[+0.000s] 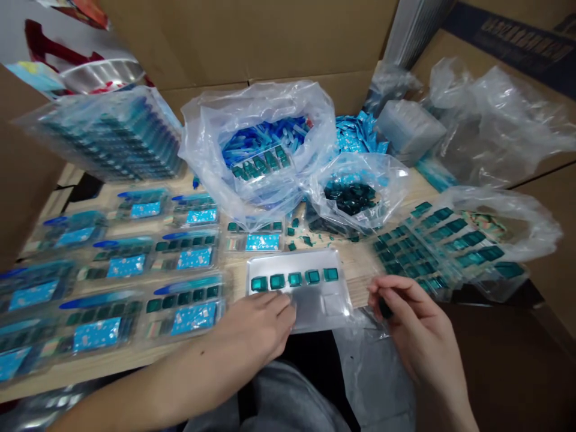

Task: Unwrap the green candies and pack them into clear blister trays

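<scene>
A shallow plastic tray (pixel 310 309) lies in front of me at the table edge, with a row of several teal-green square pieces (pixel 294 279) along its far side. My left hand (pixel 265 324) is over the tray's near left part, fingers bent down and pressed together. Its fingertips are hidden, so what they hold, if anything, does not show. To the right of the tray, my right hand (pixel 411 318) is closed, with a dark green piece (pixel 385 308) between thumb and fingers. Beside that hand stand stacked trays of green pieces (pixel 405 252).
Several filled packs with blue patterned packets (pixel 193 318) and blue pens (pixel 105 298) cover the left side. Behind the tray are an open bag of blue pens (pixel 265 138) and a bag of dark green pieces (pixel 351 198). A tall stack of packs (pixel 112 135) stands back left.
</scene>
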`<state>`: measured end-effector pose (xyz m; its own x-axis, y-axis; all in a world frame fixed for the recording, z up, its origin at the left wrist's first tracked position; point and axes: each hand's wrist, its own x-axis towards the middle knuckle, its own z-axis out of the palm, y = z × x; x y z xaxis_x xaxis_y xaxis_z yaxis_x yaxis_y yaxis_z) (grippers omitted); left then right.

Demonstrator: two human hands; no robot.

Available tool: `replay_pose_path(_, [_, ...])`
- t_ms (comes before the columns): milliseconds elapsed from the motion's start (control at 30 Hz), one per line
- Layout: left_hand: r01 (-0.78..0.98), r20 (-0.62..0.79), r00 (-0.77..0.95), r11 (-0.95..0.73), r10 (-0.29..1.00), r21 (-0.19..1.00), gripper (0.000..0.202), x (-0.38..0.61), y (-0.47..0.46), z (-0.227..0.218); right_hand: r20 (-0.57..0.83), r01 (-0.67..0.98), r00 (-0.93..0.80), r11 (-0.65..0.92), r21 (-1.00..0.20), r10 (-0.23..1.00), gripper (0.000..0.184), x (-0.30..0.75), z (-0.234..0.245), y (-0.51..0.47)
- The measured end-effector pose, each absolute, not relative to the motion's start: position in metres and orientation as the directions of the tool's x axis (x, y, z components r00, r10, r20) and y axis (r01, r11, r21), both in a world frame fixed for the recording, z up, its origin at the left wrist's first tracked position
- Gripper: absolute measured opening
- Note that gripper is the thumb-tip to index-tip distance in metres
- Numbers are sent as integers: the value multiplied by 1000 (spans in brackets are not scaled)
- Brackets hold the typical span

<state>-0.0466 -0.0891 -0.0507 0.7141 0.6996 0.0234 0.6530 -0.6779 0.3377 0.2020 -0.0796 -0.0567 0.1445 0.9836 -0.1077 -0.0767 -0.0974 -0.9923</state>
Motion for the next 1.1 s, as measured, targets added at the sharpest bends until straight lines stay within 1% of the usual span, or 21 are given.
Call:
replay_pose_path(67, [666,81,699,-688,711,290,20,-46,-94,-43,-8,148,61,-17,-989,998,8,207,-57,-84])
replay_pose_path(133, [661,116,683,-677,721,324,20,-47,-95,-27,89,278,-89,110,-954,992,18,210,-55,-87])
replay_pose_path(200, [651,156,656,-658,738,379,21,-50,-93,-10,172,300,-215,233,-925,961,32,210,-52,-89])
replay_pose_path(233, [644,183,640,-651,746,401,21,-51,-91,-4,211,301,-240,279,-912,948,36,208,-52,-89])
replay_pose_path(267, [636,206,631,-651,748,415,21,-52,-90,0,250,304,-240,317,-898,938,35,207,-52,-88])
replay_pose_path(367, [601,232,643,-669,730,437,16,-53,-89,0,352,326,-220,408,-853,910,20,202,-53,-87])
replay_pose_path(400, [596,237,654,-682,719,423,13,-54,-90,-3,374,330,-216,428,-842,902,17,201,-54,-86])
replay_pose_path(467, [603,264,665,-711,698,362,20,-56,-93,-9,400,329,-202,447,-832,894,16,201,-54,-87])
replay_pose_path(533, [612,314,664,-734,679,293,29,-61,-96,-12,405,321,-161,435,-841,900,17,203,-52,-88])
replay_pose_path(633, [637,432,608,-734,666,236,36,-74,-89,-9,337,297,-8,324,-898,942,19,207,-49,-88])
replay_pose_path(733, [749,602,457,-649,655,137,37,-85,-53,-4,250,228,183,207,-952,951,22,211,-49,-83])
replay_pose_path(800, [821,668,346,-558,658,124,37,-91,-11,-8,226,204,225,181,-962,948,27,212,-52,-78])
replay_pose_path(867, [868,630,290,-475,721,144,36,-96,35,-19,222,219,194,178,-959,956,29,211,-55,-74])
replay_pose_path(967, [893,557,261,-416,789,170,37,-104,87,-45,229,224,99,203,-953,968,28,207,-59,-72])
replay_pose_path(1100, [915,434,257,-362,863,179,37,-117,98,-73,165,94,25,162,-982,986,27,200,-60,-70])
